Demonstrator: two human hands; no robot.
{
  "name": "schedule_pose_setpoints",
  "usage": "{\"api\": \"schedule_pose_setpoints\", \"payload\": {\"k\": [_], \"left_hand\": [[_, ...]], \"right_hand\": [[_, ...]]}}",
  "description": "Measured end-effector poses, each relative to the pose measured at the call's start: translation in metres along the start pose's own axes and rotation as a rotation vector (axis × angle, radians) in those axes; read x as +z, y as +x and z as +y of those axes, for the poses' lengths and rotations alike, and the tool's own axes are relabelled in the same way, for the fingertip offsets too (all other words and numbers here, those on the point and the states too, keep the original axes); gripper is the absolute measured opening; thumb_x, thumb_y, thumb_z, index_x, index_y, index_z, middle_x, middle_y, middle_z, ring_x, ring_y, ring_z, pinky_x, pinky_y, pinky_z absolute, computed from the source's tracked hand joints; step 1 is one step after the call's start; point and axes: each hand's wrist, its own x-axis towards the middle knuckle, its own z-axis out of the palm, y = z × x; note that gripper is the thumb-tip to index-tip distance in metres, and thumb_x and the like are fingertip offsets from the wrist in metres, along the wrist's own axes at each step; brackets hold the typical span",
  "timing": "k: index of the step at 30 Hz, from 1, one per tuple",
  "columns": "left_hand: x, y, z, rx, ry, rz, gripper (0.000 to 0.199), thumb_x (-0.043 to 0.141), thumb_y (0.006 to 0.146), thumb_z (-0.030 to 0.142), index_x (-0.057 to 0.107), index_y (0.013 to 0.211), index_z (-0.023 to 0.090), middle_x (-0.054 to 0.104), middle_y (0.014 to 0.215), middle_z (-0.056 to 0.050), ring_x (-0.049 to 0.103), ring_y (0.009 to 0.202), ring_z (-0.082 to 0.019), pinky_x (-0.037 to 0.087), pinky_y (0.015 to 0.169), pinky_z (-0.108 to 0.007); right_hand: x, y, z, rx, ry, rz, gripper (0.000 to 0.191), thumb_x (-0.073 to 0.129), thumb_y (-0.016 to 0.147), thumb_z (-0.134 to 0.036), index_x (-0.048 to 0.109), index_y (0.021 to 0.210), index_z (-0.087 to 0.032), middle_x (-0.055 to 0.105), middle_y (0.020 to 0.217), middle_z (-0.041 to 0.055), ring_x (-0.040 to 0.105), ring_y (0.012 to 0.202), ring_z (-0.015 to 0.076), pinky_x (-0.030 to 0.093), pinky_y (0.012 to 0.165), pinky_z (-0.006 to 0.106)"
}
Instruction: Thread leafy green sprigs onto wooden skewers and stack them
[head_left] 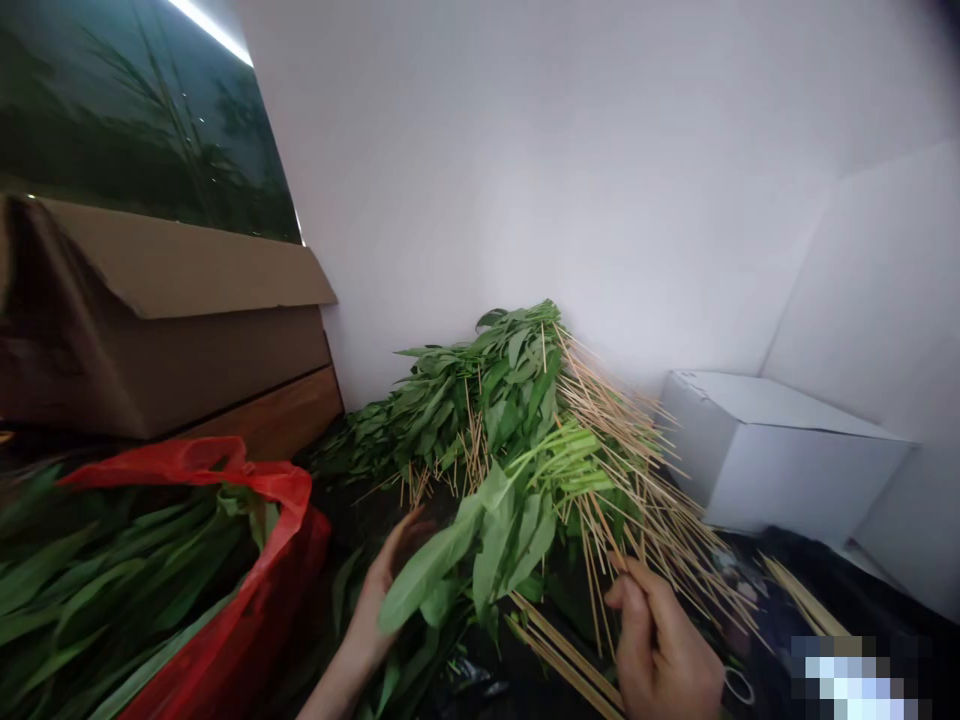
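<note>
The right fingers (652, 585) pinch together on a thin stick (603, 522); leaves (435, 565) partly cover the left fingers (405, 532), their grip unclear.

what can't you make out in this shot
Head view:
- Left hand: fingertips hidden behind leaves, so its grip is unclear.
- Red bag: lower part cut off by the bottom edge.
- Cardboard box: inside too dark, left end cut off.
- White box: inside hidden by its walls and top.
- Lower right: pixelation blurs whatever is there.

And here we are in what looks like a small workroom: greens (450, 390) and thin sticks (645, 470) piled high, cardboard box (217, 350), plain white wall (562, 180)!
</note>
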Motion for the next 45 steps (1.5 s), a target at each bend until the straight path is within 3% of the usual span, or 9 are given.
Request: {"api": "schedule_pose_setpoints", "payload": {"k": [5, 9, 13, 20, 24, 29, 32, 40, 45], "left_hand": [[-0.011, 0.01, 0.012, -0.184, -0.31, 0.199, 0.063, 0.066, 0.071, 0.064, 0.064, 0.116, 0.019, 0.069, 0.117, -0.012, 0.058, 0.118, -0.032, 0.048, 0.098, -0.042], [-0.009, 0.001, 0.007, -0.174, -0.3, 0.0, 0.082, 0.058, 0.056, 0.086, 0.073, 0.099, 0.018, 0.071, 0.11, -0.014, 0.059, 0.114, -0.038, 0.046, 0.099, -0.048], [0.006, -0.019, -0.002, -0.12, -0.044, -0.133, 0.065, 0.08, 0.052, 0.064, 0.074, 0.098, 0.019, 0.072, 0.103, -0.012, 0.062, 0.107, -0.037, 0.048, 0.095, -0.045], [0.01, -0.015, 0.021, -0.061, 0.036, -0.129, 0.042, 0.065, 0.079, 0.055, 0.073, 0.086, 0.014, 0.071, 0.083, -0.008, 0.065, 0.08, -0.023, 0.05, 0.077, -0.029], [0.006, -0.012, 0.017, -0.097, 0.034, -0.206, 0.043, 0.07, 0.076, 0.054, 0.07, 0.092, 0.014, 0.07, 0.081, -0.006, 0.063, 0.073, -0.02, 0.049, 0.068, -0.026], [0.015, -0.016, -0.008, -0.031, 0.136, -0.306, 0.042, 0.079, 0.065, 0.046, 0.072, 0.095, 0.016, 0.069, 0.076, -0.004, 0.063, 0.075, -0.02, 0.049, 0.072, -0.027], [0.018, -0.016, -0.014, -0.009, 0.189, -0.291, 0.035, 0.076, 0.069, 0.044, 0.073, 0.09, 0.017, 0.069, 0.075, -0.005, 0.063, 0.077, -0.021, 0.049, 0.074, -0.027], [0.01, -0.009, -0.015, 0.02, 0.185, -0.209, 0.03, 0.064, 0.082, 0.044, 0.072, 0.08, 0.014, 0.069, 0.074, -0.005, 0.061, 0.071, -0.018, 0.047, 0.07, -0.026], [0.013, -0.012, -0.015, -0.014, 0.243, -0.213, 0.029, 0.062, 0.082, 0.042, 0.072, 0.083, 0.015, 0.072, 0.08, -0.006, 0.064, 0.077, -0.021, 0.049, 0.072, -0.026]], "right_hand": [[0.012, -0.006, -0.001, -0.286, 0.024, -0.059, 0.023, 0.045, 0.094, -0.017, 0.063, 0.108, -0.015, 0.069, 0.072, 0.0052, 0.066, 0.056, 0.0147, 0.049, 0.054, 0.023], [0.03, -0.012, -0.002, -0.555, -0.103, -0.159, 0.025, 0.041, 0.093, -0.013, 0.066, 0.099, -0.016, 0.059, 0.057, -0.0005, 0.053, 0.041, 0.0103, 0.037, 0.042, 0.024], [0.041, -0.02, -0.003, -0.645, -0.176, -0.198, 0.023, 0.043, 0.092, -0.011, 0.065, 0.091, -0.017, 0.055, 0.054, -0.0029, 0.048, 0.037, 0.0085, 0.032, 0.039, 0.025], [0.033, -0.021, 0.004, -0.574, -0.154, -0.35, 0.034, 0.03, 0.094, -0.01, 0.063, 0.105, -0.015, 0.064, 0.067, 0.002, 0.059, 0.045, 0.0124, 0.041, 0.044, 0.024], [0.023, -0.013, 0.016, -0.532, -0.127, -0.291, 0.026, 0.038, 0.095, -0.013, 0.059, 0.109, -0.016, 0.068, 0.072, 0.0027, 0.066, 0.054, 0.0129, 0.048, 0.052, 0.02], [0.007, 0.003, 0.023, -0.187, -0.066, -0.155, 0.021, 0.04, 0.098, -0.022, 0.057, 0.11, -0.017, 0.071, 0.073, 0.002, 0.07, 0.06, 0.0129, 0.053, 0.058, 0.016], [-0.003, 0.014, 0.013, -0.144, -0.056, -0.185, 0.022, 0.041, 0.097, -0.024, 0.057, 0.11, -0.019, 0.072, 0.075, 0.0013, 0.071, 0.062, 0.0126, 0.053, 0.056, 0.015], [-0.02, 0.053, -0.04, -0.158, 0.142, -0.519, 0.025, 0.04, 0.095, -0.022, 0.054, 0.115, -0.024, 0.067, 0.067, -0.0036, 0.066, 0.056, 0.0114, 0.051, 0.053, 0.017], [-0.011, 0.076, -0.068, -0.183, 0.374, -0.804, 0.025, 0.038, 0.092, -0.013, 0.059, 0.083, -0.026, 0.066, 0.072, -0.004, 0.063, 0.064, 0.0093, 0.048, 0.06, 0.017]]}}
